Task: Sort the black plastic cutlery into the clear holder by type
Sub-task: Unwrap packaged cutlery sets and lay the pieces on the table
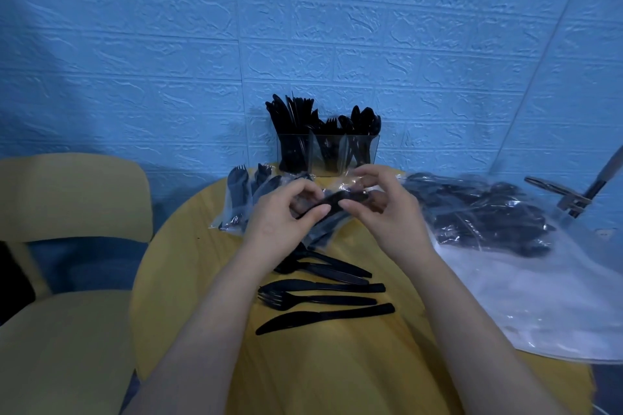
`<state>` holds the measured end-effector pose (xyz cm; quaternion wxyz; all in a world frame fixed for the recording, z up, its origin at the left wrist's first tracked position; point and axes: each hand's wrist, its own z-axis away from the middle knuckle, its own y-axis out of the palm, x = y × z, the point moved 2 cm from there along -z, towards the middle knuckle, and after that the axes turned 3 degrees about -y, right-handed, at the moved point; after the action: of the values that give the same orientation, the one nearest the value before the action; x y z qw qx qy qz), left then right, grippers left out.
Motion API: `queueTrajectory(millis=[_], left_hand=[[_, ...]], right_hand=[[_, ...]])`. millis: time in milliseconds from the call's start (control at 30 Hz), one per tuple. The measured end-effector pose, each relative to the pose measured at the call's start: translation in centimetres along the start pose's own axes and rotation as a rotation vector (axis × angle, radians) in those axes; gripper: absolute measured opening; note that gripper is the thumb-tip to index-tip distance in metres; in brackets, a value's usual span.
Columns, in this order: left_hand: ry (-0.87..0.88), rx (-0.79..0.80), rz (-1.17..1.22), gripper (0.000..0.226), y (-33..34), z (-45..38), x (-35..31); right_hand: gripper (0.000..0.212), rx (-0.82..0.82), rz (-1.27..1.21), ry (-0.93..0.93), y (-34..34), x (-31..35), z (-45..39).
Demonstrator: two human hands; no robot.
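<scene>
Your left hand (283, 216) and right hand (381, 209) both pinch a wrapped cutlery packet (337, 200), thumbs on top and fingers curled beneath, held above the yellow surface (202, 246) just in front of the clear holder (328, 155). That two-sided grip looks meant for pulling the wrapper open so the pieces can be sorted. The packet's long axis runs left to right between your hands, tilted slightly up toward the right. In front of the holder, nearer you, loose forks (317, 296) and a knife (323, 318) lie with handles pointing right, probably staged for transfer; the holder already stands full of upright pieces.
</scene>
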<state>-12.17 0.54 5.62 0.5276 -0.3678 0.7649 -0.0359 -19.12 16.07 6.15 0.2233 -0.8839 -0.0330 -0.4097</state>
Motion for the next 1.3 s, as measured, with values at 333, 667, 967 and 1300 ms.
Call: queueTrajectory(millis=[333,667,967,1300], left_hand=[[-0.137,0.078,0.332,0.017,-0.1,0.2,-1.0],[-0.124,0.069,0.292,0.011,-0.3,0.3,-1.3],[-0.177,0.050,0.402,0.012,0.0,0.4,-1.8],[-0.171,0.088,0.252,0.016,0.3,0.1,-0.9]], right_hand=[[0.034,-0.079,0.307,-0.276,0.8,0.8,0.4],[0.026,-0.171,0.681,-0.613,1.4,0.9,0.4],[0.011,-0.202,0.708,-0.657,1.6,1.4,0.5],[0.017,-0.328,0.039,0.013,0.2,1.0,0.2]])
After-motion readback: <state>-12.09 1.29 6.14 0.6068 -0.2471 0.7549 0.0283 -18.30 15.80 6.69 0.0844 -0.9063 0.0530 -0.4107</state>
